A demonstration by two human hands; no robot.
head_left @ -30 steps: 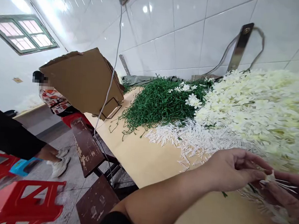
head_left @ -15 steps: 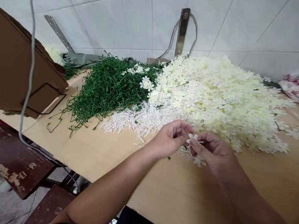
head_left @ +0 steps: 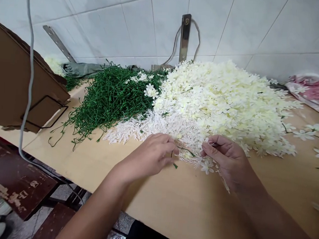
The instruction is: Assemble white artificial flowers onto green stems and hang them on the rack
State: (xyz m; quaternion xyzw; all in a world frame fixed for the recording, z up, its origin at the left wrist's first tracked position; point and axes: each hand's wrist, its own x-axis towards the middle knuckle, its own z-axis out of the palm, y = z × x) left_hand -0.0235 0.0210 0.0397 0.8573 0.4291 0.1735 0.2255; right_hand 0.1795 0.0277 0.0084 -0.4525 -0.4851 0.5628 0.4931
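Observation:
My left hand (head_left: 151,156) is over the wooden table (head_left: 170,204), fingers pinched on a thin green stem (head_left: 183,151) that runs toward my right hand. My right hand (head_left: 225,158) is closed, pinching a few thin white plastic stamens (head_left: 209,143) at its fingertips. Both hands hover at the front edge of a heap of white stamen pieces (head_left: 153,128). A small white flower (head_left: 207,166) lies just below my right hand. Behind rises a big pile of cream fabric flowers (head_left: 226,102), and to its left a pile of green stems (head_left: 112,98).
A tilted cardboard box (head_left: 16,87) stands at the table's left end, with a grey cable (head_left: 27,88) hanging past it. Pink cloth (head_left: 311,90) lies at the far right. Loose flowers on stems (head_left: 311,130) lie right. Brown benches (head_left: 10,178) stand below left.
The view swung right and down, off the room and onto the table. My hands have drawn apart a little, the left now pulling a green stem away from the right.

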